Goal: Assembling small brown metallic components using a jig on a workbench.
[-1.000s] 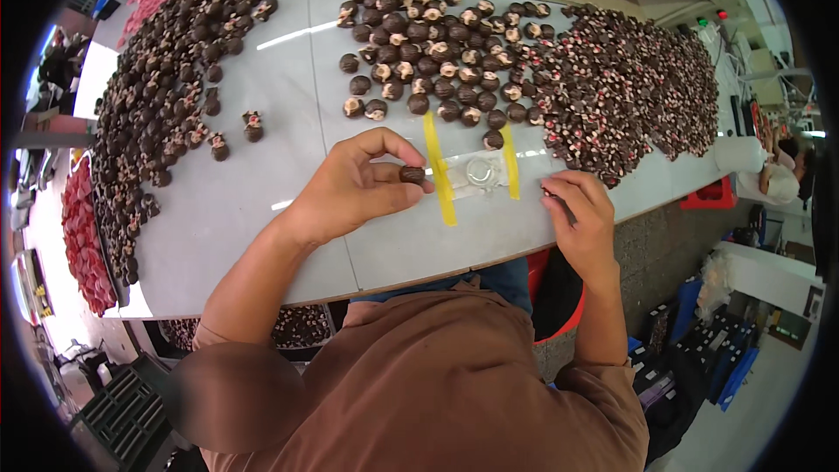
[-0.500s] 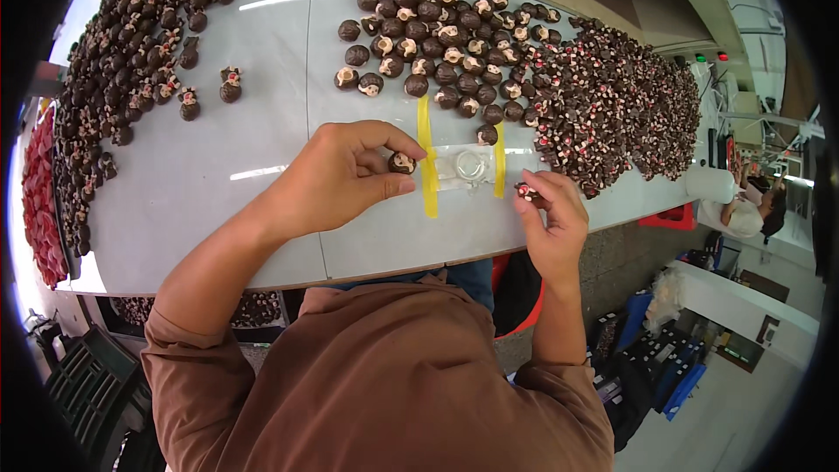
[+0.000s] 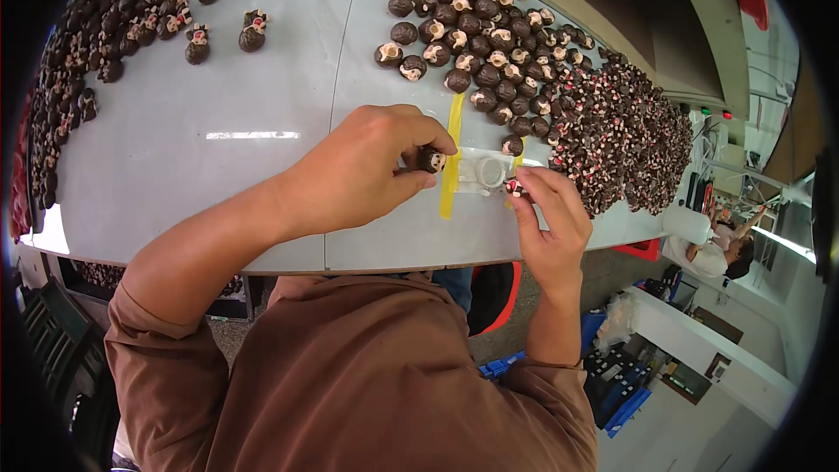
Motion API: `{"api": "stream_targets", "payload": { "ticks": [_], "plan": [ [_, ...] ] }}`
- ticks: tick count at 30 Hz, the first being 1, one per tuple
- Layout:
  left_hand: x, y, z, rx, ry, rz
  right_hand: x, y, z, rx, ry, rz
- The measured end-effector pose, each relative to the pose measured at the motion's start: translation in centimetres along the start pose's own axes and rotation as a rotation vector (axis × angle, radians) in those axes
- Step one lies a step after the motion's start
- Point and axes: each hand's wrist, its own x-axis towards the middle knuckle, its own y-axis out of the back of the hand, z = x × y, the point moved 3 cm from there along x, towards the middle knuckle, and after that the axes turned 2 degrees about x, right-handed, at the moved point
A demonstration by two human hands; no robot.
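My left hand (image 3: 371,166) pinches a round dark-brown ball piece (image 3: 432,159) with a cream patch between thumb and fingertips. Across from it, my right hand (image 3: 557,223) grips a small dark piece with red and cream parts (image 3: 515,188), its fingertips near a clear round dish (image 3: 490,173). This dish sits on a sheet of clear film, held to the table by strips of yellow tape (image 3: 452,157). The piece in my left hand hangs just left of the film; the two held pieces are apart. A single brown ball (image 3: 512,145) lies just beyond the dish.
Many brown balls (image 3: 485,74) spread over the grey table (image 3: 253,183) beyond my hands. A dense heap of small red-and-cream pieces (image 3: 620,140) covers the right. Joined figurines (image 3: 252,32) crowd the far left. A person (image 3: 721,249) is in the background at right.
My hands have come closer together. The right one moved left with its small piece, up to the clear dish. The whole view has shifted and tilted somewhat. Both hands keep their grips.
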Motion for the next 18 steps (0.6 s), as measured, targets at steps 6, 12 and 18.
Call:
{"api": "stream_targets", "payload": {
  "ticks": [6,12,18],
  "plan": [
    [-0.1,-0.3,-0.1,0.053,-0.083,0.016,1.0,0.1,-0.6,-0.091,0.027,-0.129],
    [-0.3,-0.4,0.1,0.027,-0.101,0.055,1.6,-0.1,-0.9,-0.129,0.074,-0.141],
    [-0.3,-0.5,0.1,0.036,-0.114,0.037,2.1,-0.1,-1.1,-0.181,0.099,-0.185]
  ]
}}
